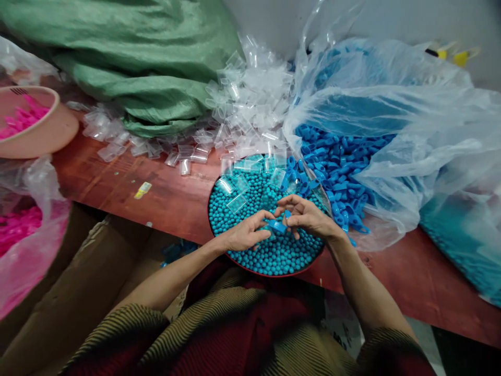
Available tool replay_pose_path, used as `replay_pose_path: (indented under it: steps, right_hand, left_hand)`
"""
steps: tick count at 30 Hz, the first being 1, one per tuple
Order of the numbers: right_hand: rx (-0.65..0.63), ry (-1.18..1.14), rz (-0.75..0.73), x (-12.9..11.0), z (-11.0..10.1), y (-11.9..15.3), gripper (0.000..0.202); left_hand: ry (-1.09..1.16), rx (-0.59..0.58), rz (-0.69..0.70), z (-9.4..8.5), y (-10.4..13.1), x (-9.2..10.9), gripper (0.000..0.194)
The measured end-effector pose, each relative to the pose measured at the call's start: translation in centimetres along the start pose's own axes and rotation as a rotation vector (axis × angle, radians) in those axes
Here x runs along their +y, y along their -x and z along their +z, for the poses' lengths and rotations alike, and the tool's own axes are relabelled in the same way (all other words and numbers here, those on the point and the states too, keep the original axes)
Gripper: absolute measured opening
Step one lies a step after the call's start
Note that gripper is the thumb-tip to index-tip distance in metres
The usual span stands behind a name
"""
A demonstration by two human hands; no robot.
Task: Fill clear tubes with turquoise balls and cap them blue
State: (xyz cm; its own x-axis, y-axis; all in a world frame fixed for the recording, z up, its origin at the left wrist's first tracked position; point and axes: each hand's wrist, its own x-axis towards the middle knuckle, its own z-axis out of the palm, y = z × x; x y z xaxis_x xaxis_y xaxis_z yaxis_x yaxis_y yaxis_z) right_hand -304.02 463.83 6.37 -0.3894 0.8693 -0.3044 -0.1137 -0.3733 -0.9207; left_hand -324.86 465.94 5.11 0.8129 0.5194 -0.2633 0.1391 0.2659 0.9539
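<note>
Grip nearly closed on both hands: left hand (pixel 247 232) and right hand (pixel 308 218) pinch one blue piece (pixel 277 226) over the round tub (pixel 274 275). Largest down: red desk (pixel 172 206), green sack (pixel 136 52) far left, plastic bag (pixel 415 146) far right, teal beads (pixel 274 262) filling the tub at the near edge, loose blue pieces (pixel 340 167), clear sleeves (pixel 254 99) far centre. Progress: one piece in work, can't tell if complete; most stock looks unprocessed, no finished batch identifiable.

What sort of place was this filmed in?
Probably a small-parts workshop: teal beads fill a round tray, clear plastic pieces lie heaped, and blue parts spill from a plastic bag.
</note>
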Motion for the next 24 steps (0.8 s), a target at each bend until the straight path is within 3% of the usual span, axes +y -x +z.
replay_pose_path:
  steps: [5,11,17,24]
  right_hand:
    - [0.124,0.104,-0.053,0.4,0.6,-0.6,0.033]
    - [0.164,0.208,-0.105,0.9,0.8,-0.4,0.031]
    - [0.266,0.353,-0.224,2.0,1.3,-0.1,0.022]
    - [0.126,0.325,-0.224,1.9,1.0,0.0,0.023]
  left_hand:
    - [0.017,0.148,0.022,0.1,-0.6,0.1,0.034]
    - [0.053,0.123,0.037,-0.3,-0.7,0.6,0.037]
    - [0.106,0.165,0.019,-0.1,-0.9,-0.2,0.045]
    - [0.005,0.265,0.089,0.8,-1.0,-0.8,0.03]
